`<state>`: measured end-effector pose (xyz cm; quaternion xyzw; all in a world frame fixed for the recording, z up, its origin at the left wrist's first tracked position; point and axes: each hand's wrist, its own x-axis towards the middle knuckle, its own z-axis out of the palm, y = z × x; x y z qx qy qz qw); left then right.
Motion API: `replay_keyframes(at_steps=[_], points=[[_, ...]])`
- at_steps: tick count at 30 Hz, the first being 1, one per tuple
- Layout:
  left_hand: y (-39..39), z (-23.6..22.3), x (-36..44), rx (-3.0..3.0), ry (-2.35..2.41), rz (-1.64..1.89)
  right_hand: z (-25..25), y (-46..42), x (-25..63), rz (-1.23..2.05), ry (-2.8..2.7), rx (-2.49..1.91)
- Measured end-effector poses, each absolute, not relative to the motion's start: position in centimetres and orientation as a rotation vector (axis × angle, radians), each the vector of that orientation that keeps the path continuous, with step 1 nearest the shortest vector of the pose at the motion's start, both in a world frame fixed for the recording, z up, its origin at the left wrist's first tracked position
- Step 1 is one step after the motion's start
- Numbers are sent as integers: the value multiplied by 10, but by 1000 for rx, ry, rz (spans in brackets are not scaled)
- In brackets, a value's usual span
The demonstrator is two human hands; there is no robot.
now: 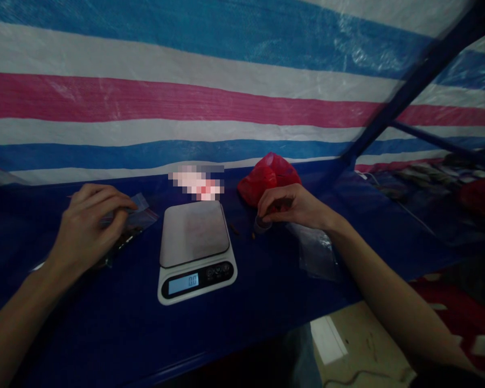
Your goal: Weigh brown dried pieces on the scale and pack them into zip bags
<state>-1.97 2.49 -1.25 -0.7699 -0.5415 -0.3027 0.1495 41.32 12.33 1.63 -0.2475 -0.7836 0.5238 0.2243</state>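
While the left hand [92, 218] is covering a bag [146, 215] mid-left, grip unclear, the right hand [285, 205] is pinching a cup [262, 226] near centre.

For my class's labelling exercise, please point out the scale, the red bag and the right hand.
Scale [196, 246]: head view, front part of its plate.
Red bag [267, 179]: head view, middle of its crumpled surface.
Right hand [299, 207]: head view, middle of the hand.
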Motion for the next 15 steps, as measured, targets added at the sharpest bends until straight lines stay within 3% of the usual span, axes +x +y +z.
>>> replay_keyframes(at_steps=[5, 11, 15], points=[[24, -12, -18, -2219, -1568, -868, 23, 119, 411, 1362, -2199, -691], [27, -13, -19, -2213, -1571, -869, 37, 130, 436, 889, -2035, -811], [29, -15, -20, -2228, -1558, -879, 25, 146, 450, 701, -2320, -1019]])
